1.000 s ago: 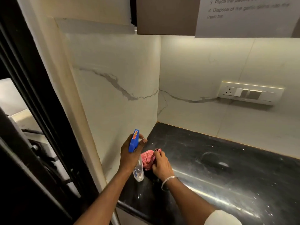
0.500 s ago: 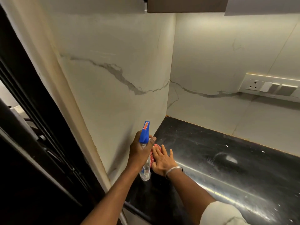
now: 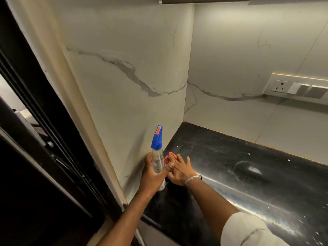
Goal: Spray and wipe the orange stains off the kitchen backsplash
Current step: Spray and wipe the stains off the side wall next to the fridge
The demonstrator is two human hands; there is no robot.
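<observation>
My left hand [image 3: 150, 174] grips a clear spray bottle [image 3: 157, 162] with a blue trigger head, upright, its base on the black countertop [image 3: 230, 174] near the corner. My right hand [image 3: 181, 170] lies flat, fingers spread, pressing a pink cloth [image 3: 169, 156] onto the counter right beside the bottle; most of the cloth is hidden under it. The white marble backsplash [image 3: 134, 96] rises on the left and at the back, grey-veined. Orange-brown staining runs down its left edge [image 3: 99, 132] and thinly along the joint with the counter.
A switch and socket plate [image 3: 300, 87] is fixed to the back wall at right. A dark cabinet underside [image 3: 204, 0] hangs above. A dark frame [image 3: 35, 121] borders the left. White specks and a smear [image 3: 248, 168] mark the counter.
The view has tilted down and moved closer. My left hand slid lower on the bottle, so the blue head now stands clear above it. My right hand flattened onto the cloth.
</observation>
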